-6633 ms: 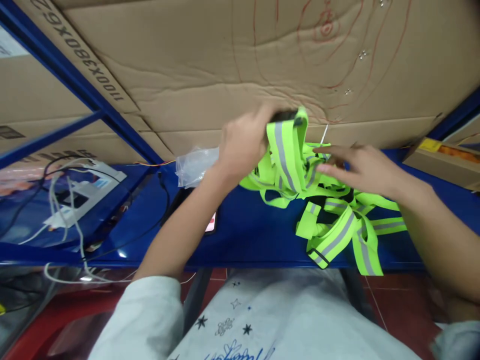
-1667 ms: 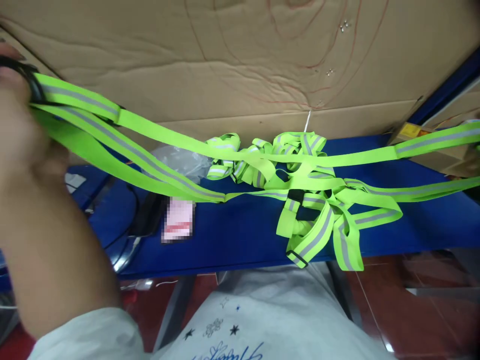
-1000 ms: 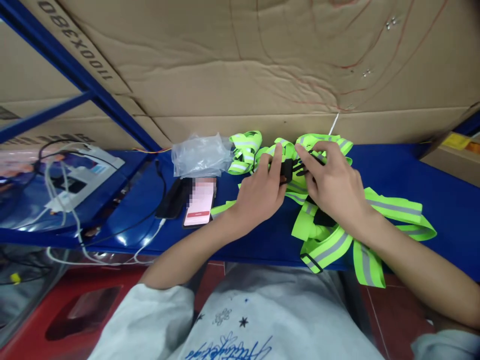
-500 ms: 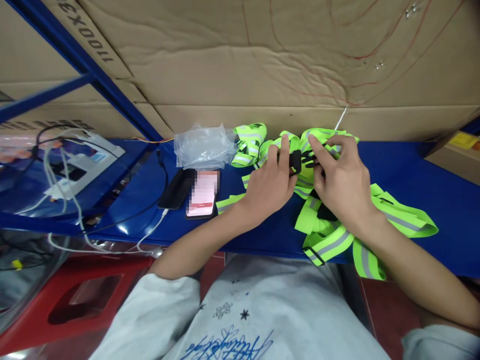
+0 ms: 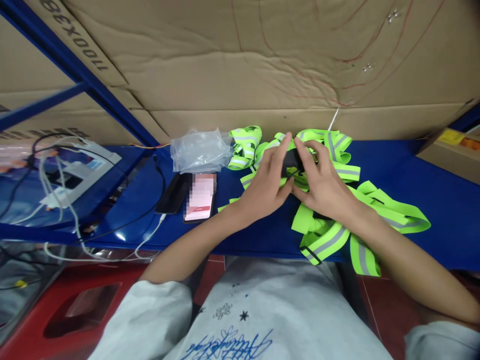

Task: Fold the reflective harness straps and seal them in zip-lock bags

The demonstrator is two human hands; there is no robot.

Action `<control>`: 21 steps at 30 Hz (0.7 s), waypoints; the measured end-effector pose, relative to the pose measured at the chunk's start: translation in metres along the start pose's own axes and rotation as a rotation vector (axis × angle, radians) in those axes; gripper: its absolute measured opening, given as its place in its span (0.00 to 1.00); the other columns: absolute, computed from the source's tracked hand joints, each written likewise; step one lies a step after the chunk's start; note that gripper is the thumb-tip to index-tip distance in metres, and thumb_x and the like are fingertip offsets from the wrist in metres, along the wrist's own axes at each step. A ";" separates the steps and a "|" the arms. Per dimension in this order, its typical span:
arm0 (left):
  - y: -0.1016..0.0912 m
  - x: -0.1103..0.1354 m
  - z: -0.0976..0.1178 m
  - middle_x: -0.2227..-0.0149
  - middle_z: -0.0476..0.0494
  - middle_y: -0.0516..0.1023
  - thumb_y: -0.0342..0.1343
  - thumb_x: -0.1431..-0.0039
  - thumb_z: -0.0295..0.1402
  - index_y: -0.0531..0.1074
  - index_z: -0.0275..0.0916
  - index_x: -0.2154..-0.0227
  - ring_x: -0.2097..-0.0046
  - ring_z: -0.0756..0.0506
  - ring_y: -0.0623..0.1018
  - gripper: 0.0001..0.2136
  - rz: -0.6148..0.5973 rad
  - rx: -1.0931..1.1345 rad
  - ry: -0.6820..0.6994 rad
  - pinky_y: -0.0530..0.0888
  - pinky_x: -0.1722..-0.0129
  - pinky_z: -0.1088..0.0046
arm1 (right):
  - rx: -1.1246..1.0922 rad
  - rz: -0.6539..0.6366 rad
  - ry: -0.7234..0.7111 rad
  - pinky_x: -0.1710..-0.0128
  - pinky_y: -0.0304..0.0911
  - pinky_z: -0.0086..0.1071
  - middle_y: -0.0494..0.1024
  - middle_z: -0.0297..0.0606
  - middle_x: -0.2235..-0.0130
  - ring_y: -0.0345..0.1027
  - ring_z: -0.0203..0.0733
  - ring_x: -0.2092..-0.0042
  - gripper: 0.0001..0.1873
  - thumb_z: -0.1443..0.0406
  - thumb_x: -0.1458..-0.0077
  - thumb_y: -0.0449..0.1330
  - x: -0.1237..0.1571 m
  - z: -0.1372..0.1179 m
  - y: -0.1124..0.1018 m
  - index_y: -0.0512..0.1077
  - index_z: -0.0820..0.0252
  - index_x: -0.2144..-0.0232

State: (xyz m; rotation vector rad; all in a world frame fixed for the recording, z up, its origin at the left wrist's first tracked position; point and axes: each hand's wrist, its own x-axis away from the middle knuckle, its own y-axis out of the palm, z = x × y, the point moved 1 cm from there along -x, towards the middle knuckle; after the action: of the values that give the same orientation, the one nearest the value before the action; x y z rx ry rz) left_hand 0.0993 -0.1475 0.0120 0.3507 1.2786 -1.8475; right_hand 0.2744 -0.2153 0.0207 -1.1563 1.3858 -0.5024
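Between my two hands is a black buckle (image 5: pixel 291 162) on a neon-yellow reflective strap, partly covered by my fingers. My left hand (image 5: pixel 268 175) grips it from the left, index finger along its top and thumb below. From the other side my right hand (image 5: pixel 318 175) closes on it, fingertips almost meeting those of the left. More reflective straps (image 5: pixel 405 220) with grey stripes and black slider buckles lie loose around my right forearm, one end hanging over the front edge. A bundled strap (image 5: pixel 244 145) sits left of my hands.
A clear plastic bag (image 5: pixel 200 150) lies behind two phones, one dark (image 5: pixel 173 194) and one lit (image 5: pixel 200 197). White and black cables run across the left of the blue shelf (image 5: pixel 127 200). Cardboard (image 5: pixel 225 75) stands behind; a box (image 5: pixel 453 155) is at right.
My hands have come together, closing the gap between their black pieces. The right hand has moved left, and its fingers now meet the left hand's at the buckle.
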 end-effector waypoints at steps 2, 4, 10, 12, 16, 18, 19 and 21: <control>-0.017 -0.006 -0.002 0.33 0.33 0.66 0.57 0.31 0.44 0.41 0.50 0.25 0.33 0.33 0.68 0.40 0.033 0.051 -0.033 0.61 0.30 0.45 | -0.164 -0.018 -0.052 0.30 0.55 0.64 0.48 0.55 0.25 0.43 0.65 0.23 0.57 0.52 0.38 0.64 0.001 0.012 -0.013 0.34 0.54 0.22; -0.033 -0.010 0.001 0.37 0.37 0.71 0.63 0.36 0.49 0.45 0.51 0.26 0.34 0.33 0.69 0.43 0.065 0.118 -0.072 0.60 0.29 0.46 | -0.299 -0.043 -0.019 0.26 0.48 0.63 0.47 0.50 0.23 0.40 0.62 0.22 0.58 0.46 0.40 0.65 0.000 0.020 -0.028 0.38 0.51 0.22; -0.049 -0.013 0.010 0.38 0.42 0.70 0.72 0.44 0.43 0.53 0.57 0.29 0.41 0.40 0.75 0.44 0.123 0.352 0.005 0.71 0.36 0.57 | -0.679 -0.142 0.069 0.30 0.59 0.54 0.71 0.43 0.33 0.66 0.59 0.33 0.43 0.47 0.49 0.73 -0.016 0.013 -0.047 0.69 0.51 0.35; -0.045 -0.013 0.007 0.41 0.43 0.73 0.73 0.46 0.43 0.52 0.56 0.29 0.44 0.41 0.77 0.47 0.108 0.466 -0.073 0.76 0.43 0.61 | -0.806 -0.174 0.138 0.36 0.66 0.51 0.78 0.41 0.40 0.72 0.56 0.39 0.37 0.50 0.49 0.74 -0.022 0.009 -0.045 0.74 0.52 0.40; -0.041 -0.017 0.000 0.47 0.47 0.76 0.75 0.49 0.41 0.51 0.55 0.28 0.46 0.43 0.78 0.50 0.059 0.681 -0.242 0.77 0.46 0.67 | -1.079 -0.357 0.299 0.49 0.73 0.41 0.83 0.38 0.51 0.77 0.48 0.51 0.27 0.56 0.50 0.75 -0.030 0.005 -0.041 0.78 0.55 0.49; -0.044 -0.023 -0.002 0.47 0.47 0.76 0.76 0.51 0.40 0.52 0.54 0.28 0.45 0.43 0.79 0.51 0.054 0.756 -0.290 0.76 0.45 0.67 | -1.210 -0.404 0.362 0.52 0.72 0.36 0.84 0.36 0.55 0.76 0.42 0.55 0.24 0.59 0.52 0.76 -0.034 0.003 -0.043 0.79 0.56 0.52; -0.046 -0.027 -0.003 0.46 0.46 0.76 0.76 0.52 0.41 0.51 0.53 0.27 0.45 0.43 0.79 0.53 0.028 0.807 -0.312 0.76 0.44 0.66 | -1.285 -0.386 0.382 0.54 0.72 0.34 0.83 0.34 0.58 0.75 0.39 0.58 0.22 0.61 0.52 0.77 -0.036 0.002 -0.045 0.79 0.57 0.54; -0.051 -0.035 -0.005 0.42 0.43 0.75 0.75 0.52 0.46 0.45 0.52 0.25 0.46 0.42 0.80 0.57 -0.073 0.959 -0.344 0.77 0.46 0.64 | -1.437 -0.307 0.412 0.59 0.71 0.30 0.81 0.30 0.65 0.72 0.34 0.65 0.18 0.63 0.52 0.77 -0.044 -0.002 -0.050 0.79 0.58 0.59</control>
State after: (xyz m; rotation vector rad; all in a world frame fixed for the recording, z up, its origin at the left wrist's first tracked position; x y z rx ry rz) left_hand 0.0801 -0.1198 0.0641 0.4525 0.1094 -2.3577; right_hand 0.2809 -0.1997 0.0850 -2.5334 1.9716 0.1821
